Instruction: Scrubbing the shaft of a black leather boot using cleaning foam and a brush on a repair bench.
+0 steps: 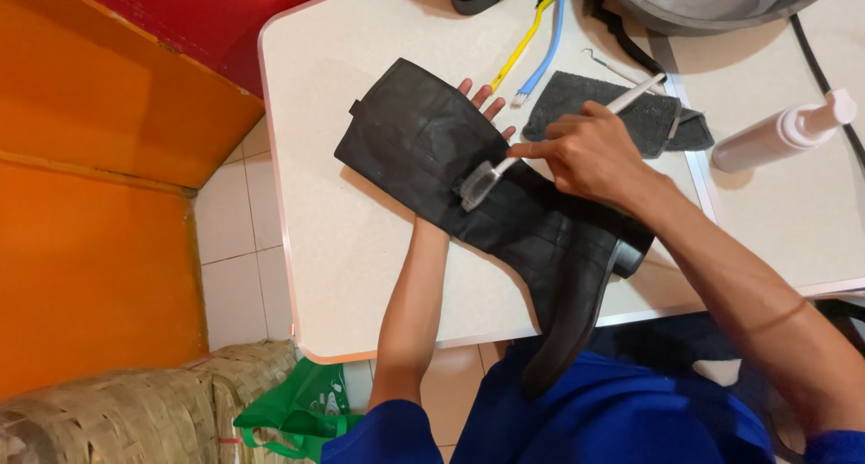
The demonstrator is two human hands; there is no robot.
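Note:
A tall black boot (432,149) lies on its side across the white table (333,275), its sole hanging over the near edge. My left hand (487,104) is under the boot shaft, only the fingertips showing past its far edge. My right hand (590,153) grips a white toothbrush (491,176), whose bristle head rests on the boot's shaft.
A dark grey cloth (649,122) lies beyond the boot, with yellow and blue brushes (532,45) nearby. A white spray bottle (784,135) lies at the right. A grey basin (712,9) sits at the far edge. A woven basket (126,410) and green bag (297,410) are on the floor.

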